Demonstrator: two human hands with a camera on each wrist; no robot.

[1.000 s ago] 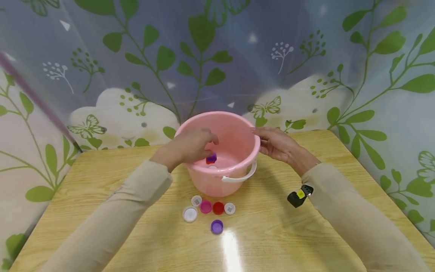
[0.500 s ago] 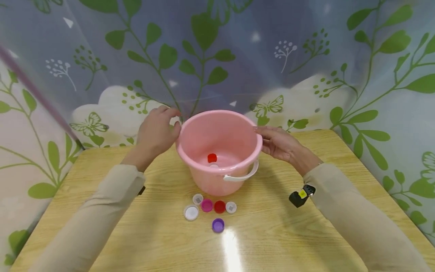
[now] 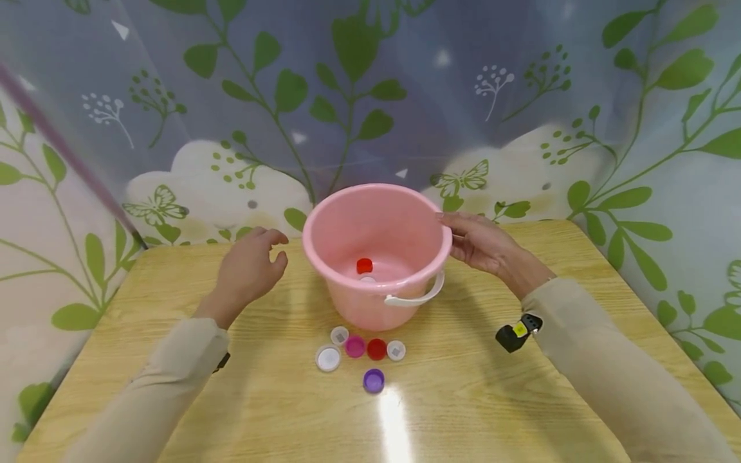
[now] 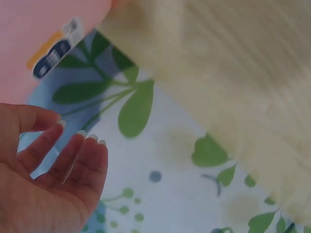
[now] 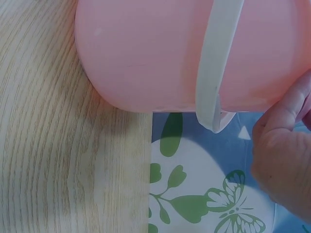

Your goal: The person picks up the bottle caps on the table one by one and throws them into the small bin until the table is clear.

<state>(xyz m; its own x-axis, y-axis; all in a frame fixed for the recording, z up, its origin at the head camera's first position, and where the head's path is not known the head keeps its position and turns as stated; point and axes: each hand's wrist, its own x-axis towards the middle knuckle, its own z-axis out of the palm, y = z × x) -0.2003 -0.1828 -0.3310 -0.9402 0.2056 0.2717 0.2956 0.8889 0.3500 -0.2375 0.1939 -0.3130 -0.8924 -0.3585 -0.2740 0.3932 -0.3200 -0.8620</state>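
A pink bucket [image 3: 347, 302] with a white handle [image 3: 425, 296] stands on the wooden table. Inside lie a red bottle cap [image 3: 364, 265] and a partly hidden white cap [image 3: 367, 279]; the near wall hides part of the bottom. My left hand [image 3: 246, 273] hovers to the left of the bucket, fingers loosely bent and holding nothing, which the left wrist view confirms. My right hand [image 3: 489, 247] grips the bucket's rim on the right side, fingertips over the edge. In the right wrist view, part of that hand [image 5: 286, 155] touches the pink outer wall.
In front of the bucket lie several loose caps: white [image 3: 328, 358], small white [image 3: 339, 335], pink [image 3: 355, 346], red [image 3: 377, 349], another white [image 3: 396, 350] and purple [image 3: 374, 381]. A leaf-patterned cloth [image 3: 255, 96] hangs directly behind the wooden table [image 3: 492, 399].
My left hand has come out of the bucket and moved left and down. A purple cap seen above the red one inside has dropped from view. My right hand stays at the rim.
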